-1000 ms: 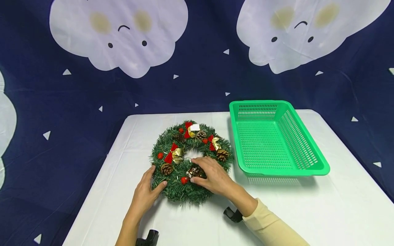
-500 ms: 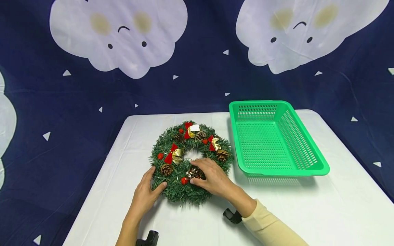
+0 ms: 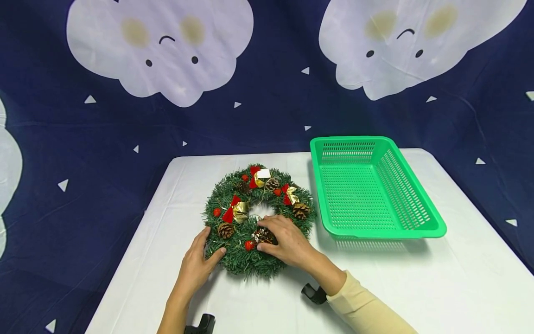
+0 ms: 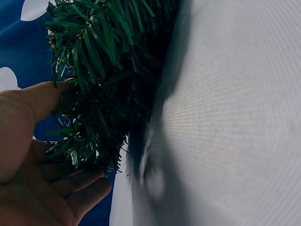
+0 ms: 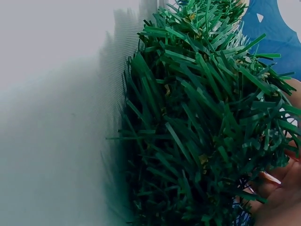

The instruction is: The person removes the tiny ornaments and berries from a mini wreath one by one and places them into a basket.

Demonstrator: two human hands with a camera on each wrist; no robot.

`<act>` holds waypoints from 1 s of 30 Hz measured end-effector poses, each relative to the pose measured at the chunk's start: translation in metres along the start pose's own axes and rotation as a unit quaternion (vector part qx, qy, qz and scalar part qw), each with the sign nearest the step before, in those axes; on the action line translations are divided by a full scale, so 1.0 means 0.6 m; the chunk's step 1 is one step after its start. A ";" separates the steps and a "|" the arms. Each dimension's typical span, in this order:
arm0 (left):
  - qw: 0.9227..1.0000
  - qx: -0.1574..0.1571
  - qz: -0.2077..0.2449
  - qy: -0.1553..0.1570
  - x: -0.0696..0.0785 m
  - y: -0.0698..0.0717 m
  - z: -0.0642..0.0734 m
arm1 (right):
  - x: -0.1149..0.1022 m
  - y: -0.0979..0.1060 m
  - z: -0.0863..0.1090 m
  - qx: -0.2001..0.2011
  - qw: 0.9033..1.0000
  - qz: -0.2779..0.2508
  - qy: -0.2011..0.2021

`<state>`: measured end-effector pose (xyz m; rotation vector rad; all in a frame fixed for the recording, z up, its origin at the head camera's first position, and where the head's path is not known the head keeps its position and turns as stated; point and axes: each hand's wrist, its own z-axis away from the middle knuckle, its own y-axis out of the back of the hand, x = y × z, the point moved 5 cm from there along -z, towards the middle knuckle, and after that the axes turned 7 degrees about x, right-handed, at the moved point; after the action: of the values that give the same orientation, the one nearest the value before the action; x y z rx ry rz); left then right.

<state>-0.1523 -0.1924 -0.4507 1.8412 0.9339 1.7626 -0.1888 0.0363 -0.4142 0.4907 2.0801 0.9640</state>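
Note:
A green Christmas wreath with red and gold bows, red berries and pinecones lies flat on the white-covered table in the head view. My left hand holds its lower left edge, the thumb on top and the fingers along the outer side. In the left wrist view, that hand spreads round the wreath's needles. My right hand has thumb and fingers about a frosted pinecone on the wreath's near side. Thick needles hide most of the right fingers in the right wrist view.
A green perforated plastic basket stands right of the wreath. Behind the table hangs a dark blue cloth with clouds. Black wrist devices sit below both hands.
The right hand shifts very slightly at the pinecone. The left hand, the wreath and the basket stay in place.

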 end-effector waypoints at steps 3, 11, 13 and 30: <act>1.000 0.006 0.004 -0.002 -0.001 0.001 0.001 | 0.001 -0.002 0.001 -0.002 1.000 0.003 0.003; 1.000 0.024 0.009 -0.005 -0.003 0.002 0.003 | 0.001 -0.004 0.003 -0.002 1.000 0.011 0.009; 1.000 0.026 0.009 -0.004 -0.003 0.002 0.003 | 0.001 -0.004 0.004 0.000 1.000 0.011 0.011; 1.000 0.025 0.015 -0.001 -0.003 0.002 0.002 | -0.001 0.002 0.002 0.015 1.000 -0.001 0.014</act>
<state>-0.1510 -0.1941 -0.4512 1.8966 0.9615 1.7700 -0.1877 0.0372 -0.4138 0.4929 2.1228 0.9453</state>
